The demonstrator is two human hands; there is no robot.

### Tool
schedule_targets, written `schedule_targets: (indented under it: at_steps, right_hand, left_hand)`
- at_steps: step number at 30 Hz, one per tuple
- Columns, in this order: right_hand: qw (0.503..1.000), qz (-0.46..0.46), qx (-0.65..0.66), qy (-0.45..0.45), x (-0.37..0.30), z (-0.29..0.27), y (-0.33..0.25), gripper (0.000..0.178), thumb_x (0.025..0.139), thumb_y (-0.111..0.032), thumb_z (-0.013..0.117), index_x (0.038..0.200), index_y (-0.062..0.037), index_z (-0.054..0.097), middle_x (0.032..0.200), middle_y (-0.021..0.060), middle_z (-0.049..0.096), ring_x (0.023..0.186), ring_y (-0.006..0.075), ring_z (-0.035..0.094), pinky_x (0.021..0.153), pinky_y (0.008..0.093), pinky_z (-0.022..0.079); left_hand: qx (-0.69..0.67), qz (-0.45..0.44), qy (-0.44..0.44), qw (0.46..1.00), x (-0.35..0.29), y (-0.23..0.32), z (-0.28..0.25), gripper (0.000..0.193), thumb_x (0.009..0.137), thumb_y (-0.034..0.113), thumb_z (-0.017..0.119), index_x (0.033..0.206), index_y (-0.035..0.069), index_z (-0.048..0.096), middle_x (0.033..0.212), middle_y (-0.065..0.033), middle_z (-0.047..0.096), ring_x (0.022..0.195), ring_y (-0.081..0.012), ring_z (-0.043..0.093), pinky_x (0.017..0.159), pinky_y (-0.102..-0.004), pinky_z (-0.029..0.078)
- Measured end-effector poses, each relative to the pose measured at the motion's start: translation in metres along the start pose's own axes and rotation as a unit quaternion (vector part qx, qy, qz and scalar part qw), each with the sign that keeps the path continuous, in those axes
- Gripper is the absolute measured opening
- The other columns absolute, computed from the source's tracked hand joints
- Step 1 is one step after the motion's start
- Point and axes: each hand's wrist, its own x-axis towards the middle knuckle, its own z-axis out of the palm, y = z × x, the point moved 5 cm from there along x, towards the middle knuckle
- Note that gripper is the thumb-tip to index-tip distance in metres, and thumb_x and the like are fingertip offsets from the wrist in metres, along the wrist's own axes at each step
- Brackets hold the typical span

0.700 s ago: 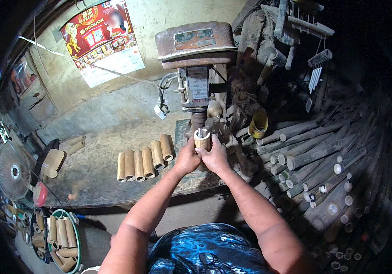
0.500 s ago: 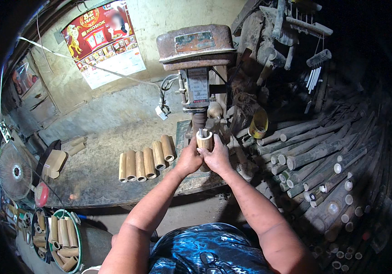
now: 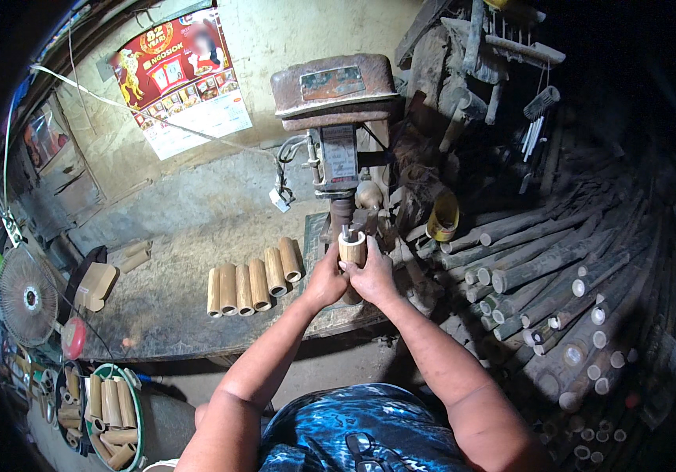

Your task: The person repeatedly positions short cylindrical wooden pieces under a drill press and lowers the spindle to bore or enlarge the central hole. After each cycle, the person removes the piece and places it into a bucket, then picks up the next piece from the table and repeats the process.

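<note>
Between my two hands stands a short bamboo tube (image 3: 351, 251), its pale cut rim facing up. My left hand (image 3: 325, 282) wraps its left side, and my right hand (image 3: 373, 275) closes round the right side, thumbs near each other in front. The spindle of a rusty drill press (image 3: 343, 206) comes down just above the tube, and a metal bit reaches into or right at its opening; how deep is hard to see. Left of my hands, several cut bamboo tubes (image 3: 259, 285) lie side by side on the wooden workbench (image 3: 173, 334).
A heap of long bamboo poles (image 3: 543, 275) fills the right side. A yellow container (image 3: 443, 218) sits beside the press. At lower left are a fan (image 3: 29, 297) and a green-rimmed bin (image 3: 138, 429) of bamboo pieces. A loose cable (image 3: 188, 128) crosses the wall.
The tube has dropped slightly relative to the drill bit, with both hands still round it. The whole view has shifted a little.
</note>
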Motion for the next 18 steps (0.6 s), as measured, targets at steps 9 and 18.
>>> schedule_targets:
  at_steps: [9, 18]
  right_hand:
    - [1.0, 0.004, -0.027, -0.006, -0.003, 0.001, -0.008, 0.058, 0.077, -0.016, 0.081, 0.124, -0.0053, 0.05, 0.103, 0.0241, 0.069, 0.1, 0.0456, 0.066, 0.083, 0.051, 0.054]
    - [0.998, -0.018, -0.057, -0.001, -0.002, 0.008, -0.009, 0.057, 0.076, -0.015, 0.082, 0.123, -0.0047, 0.05, 0.101, 0.0243, 0.069, 0.098, 0.0452, 0.067, 0.081, 0.0506, 0.054]
  left_hand:
    - [0.019, 0.062, 0.062, 0.996, -0.005, -0.005, -0.003, 0.064, 0.085, 0.01, 0.064, 0.145, 0.01, 0.042, 0.098, -0.0299, 0.068, 0.088, -0.0455, 0.068, 0.077, -0.0496, 0.052]
    - [0.004, -0.038, 0.022, 0.999, -0.015, 0.007, -0.01, 0.051, 0.09, 0.006, 0.063, 0.137, 0.001, 0.046, 0.126, -0.0251, 0.064, 0.12, -0.0341, 0.062, 0.099, -0.0415, 0.047]
